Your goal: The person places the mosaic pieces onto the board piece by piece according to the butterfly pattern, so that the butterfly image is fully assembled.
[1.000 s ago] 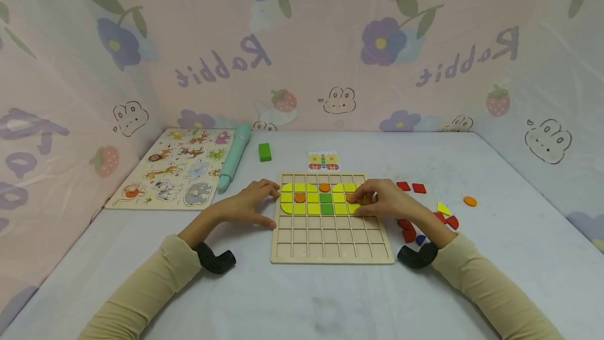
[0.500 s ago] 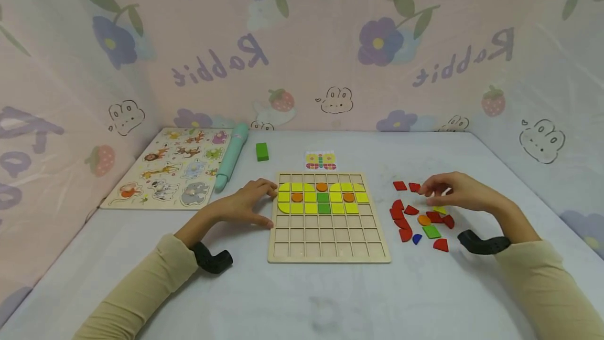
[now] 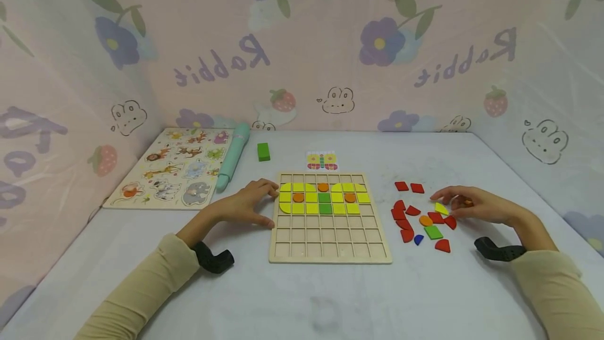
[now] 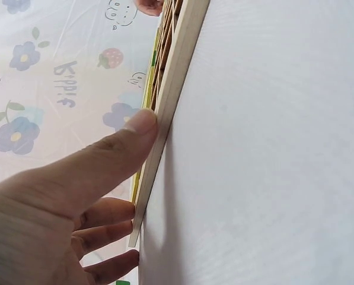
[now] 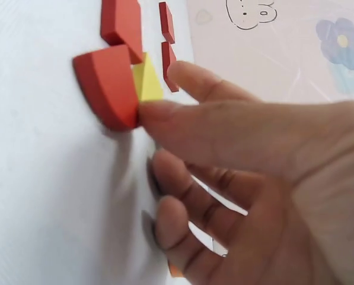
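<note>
Here's the left hand, fingers relaxed and apart, thumb and fingertips touching the left edge of the board, which lies flat mid-desk. Over to the right: we see the right hand low over the loose pieces, fingers parted and gripping nothing, index and thumb either side of the yellow piece; whether the thumb touches it, we can't tell. A red wedge lies just beside. On the board, yellow tiles flank two green squares, and beyond it sits the card.
</note>
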Available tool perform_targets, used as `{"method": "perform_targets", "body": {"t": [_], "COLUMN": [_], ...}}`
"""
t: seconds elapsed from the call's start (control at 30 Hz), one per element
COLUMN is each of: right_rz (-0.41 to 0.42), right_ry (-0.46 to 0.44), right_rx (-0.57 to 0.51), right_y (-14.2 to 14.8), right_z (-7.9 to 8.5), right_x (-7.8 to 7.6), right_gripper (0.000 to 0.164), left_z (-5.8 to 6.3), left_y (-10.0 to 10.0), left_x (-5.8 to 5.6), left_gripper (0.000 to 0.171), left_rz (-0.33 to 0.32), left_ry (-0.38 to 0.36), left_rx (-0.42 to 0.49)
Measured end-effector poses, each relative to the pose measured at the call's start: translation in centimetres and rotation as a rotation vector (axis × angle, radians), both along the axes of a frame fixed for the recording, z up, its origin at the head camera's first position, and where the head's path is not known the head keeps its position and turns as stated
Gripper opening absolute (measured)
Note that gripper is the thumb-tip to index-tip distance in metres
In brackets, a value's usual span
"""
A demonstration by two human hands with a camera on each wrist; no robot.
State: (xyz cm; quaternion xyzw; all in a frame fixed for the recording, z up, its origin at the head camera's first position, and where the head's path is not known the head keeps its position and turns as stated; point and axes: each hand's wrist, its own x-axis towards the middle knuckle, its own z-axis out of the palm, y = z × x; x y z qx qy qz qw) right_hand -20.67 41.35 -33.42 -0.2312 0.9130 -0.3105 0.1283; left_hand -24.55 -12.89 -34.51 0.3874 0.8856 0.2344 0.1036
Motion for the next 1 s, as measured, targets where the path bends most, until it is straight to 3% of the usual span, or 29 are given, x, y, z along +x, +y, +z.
{"method": "perform_targets", "body": {"t": [0.23,0.6,1.0], "right_rz": [0.060,-0.091,-0.173], "right_ry": [0.053,0.191,0.141], "right_rx": [-0.035,0.077,0.127], "right_y": [-0.4,-1.0,-1.4], "right_z": [-0.7,-0.8,-0.5], "right_x": [-0.3,-0.4,-0.5], "right_gripper": [0.028,0.027,0.036], "left_z": [0.0,-0.1,0.0], "left_y": [0.1,0.0,0.1], "left_x": [-0.1,-0.2,0.0], "left_gripper": [0.065,0.063,0.064], "left_rz": [0.002,0.013,0.012], "left_ry": [-0.010,-0.006,-0.012], "left_rx": [-0.003,-0.011,0.004]}}
